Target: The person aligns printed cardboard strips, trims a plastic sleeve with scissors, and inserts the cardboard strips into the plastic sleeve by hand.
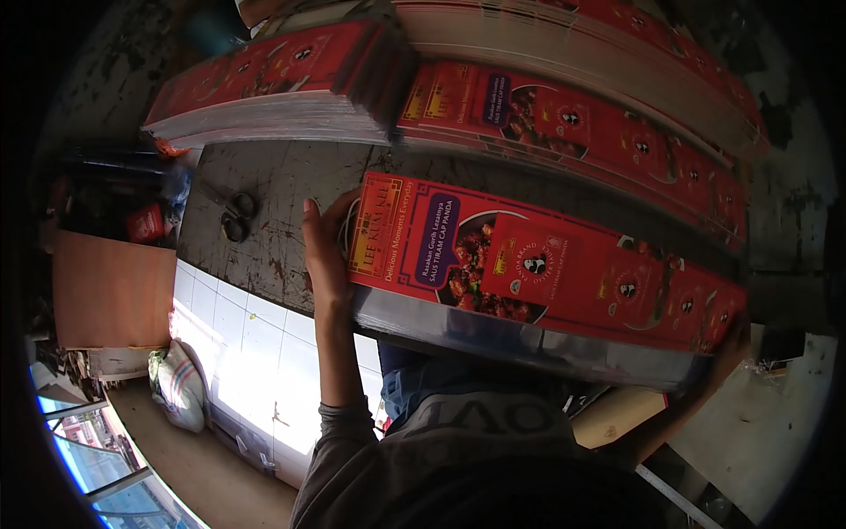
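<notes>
A stack of long red printed sheets (582,282) lies across the near edge of the dark worktable, close to my body. My left hand (328,247) grips its left end, thumb raised and the other fingers behind the edge. At the right end, my right hand (730,339) holds the stack's corner; its fingers are partly hidden. Black-handled scissors (236,217) lie on the worktable (282,176), left of my left hand.
Beyond are more red stacks: one at back left (256,75), another behind the held stack (564,119). A brown cardboard piece (115,291) stands at left. A white sack (181,388) rests lower left, beside white floor tiles (238,353).
</notes>
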A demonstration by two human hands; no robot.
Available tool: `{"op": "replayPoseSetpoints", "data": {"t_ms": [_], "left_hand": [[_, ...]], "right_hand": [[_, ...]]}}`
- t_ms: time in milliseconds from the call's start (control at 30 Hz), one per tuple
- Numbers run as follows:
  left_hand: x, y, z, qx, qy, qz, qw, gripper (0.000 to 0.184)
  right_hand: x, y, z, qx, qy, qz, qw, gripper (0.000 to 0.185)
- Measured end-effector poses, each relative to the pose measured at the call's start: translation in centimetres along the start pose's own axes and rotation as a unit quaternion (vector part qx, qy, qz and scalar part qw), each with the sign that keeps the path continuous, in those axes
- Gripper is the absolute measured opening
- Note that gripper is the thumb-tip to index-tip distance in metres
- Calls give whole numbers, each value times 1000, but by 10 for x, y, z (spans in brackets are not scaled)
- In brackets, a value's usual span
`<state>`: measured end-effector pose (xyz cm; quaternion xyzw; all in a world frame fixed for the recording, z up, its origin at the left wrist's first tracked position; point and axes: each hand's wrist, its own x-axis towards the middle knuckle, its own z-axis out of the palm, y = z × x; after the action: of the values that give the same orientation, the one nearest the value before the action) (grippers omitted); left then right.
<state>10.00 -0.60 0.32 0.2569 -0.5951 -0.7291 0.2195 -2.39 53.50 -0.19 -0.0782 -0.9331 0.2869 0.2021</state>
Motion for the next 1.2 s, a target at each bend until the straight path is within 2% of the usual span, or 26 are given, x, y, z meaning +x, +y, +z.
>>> {"op": "replayPoseSetpoints", "data": {"t_ms": [300, 400, 533, 733, 900, 1200], "left_hand": [[2, -5, -4, 7, -11, 11, 1000, 71], [1, -5, -3, 2, -2, 6, 1000, 72], [2, -6, -5, 2, -9, 7, 1000, 69], [3, -5, -3, 28, -5, 21, 999, 60], [1, 2, 2, 68, 17, 27, 997, 51], [2, 0, 1, 90, 6, 41, 995, 46]], "right_hand": [[-4, -16, 0, 19, -5, -17, 1000, 41], [1, 2, -2, 13, -18, -49, 999, 41], [8, 22, -4, -4, -31, -37, 999, 39], [6, 21, 0, 20, 16, -13, 1000, 37], [3, 20, 2, -28, 57, -47, 997, 36], [3, 18, 3, -1, 56, -48, 997, 34]]}}
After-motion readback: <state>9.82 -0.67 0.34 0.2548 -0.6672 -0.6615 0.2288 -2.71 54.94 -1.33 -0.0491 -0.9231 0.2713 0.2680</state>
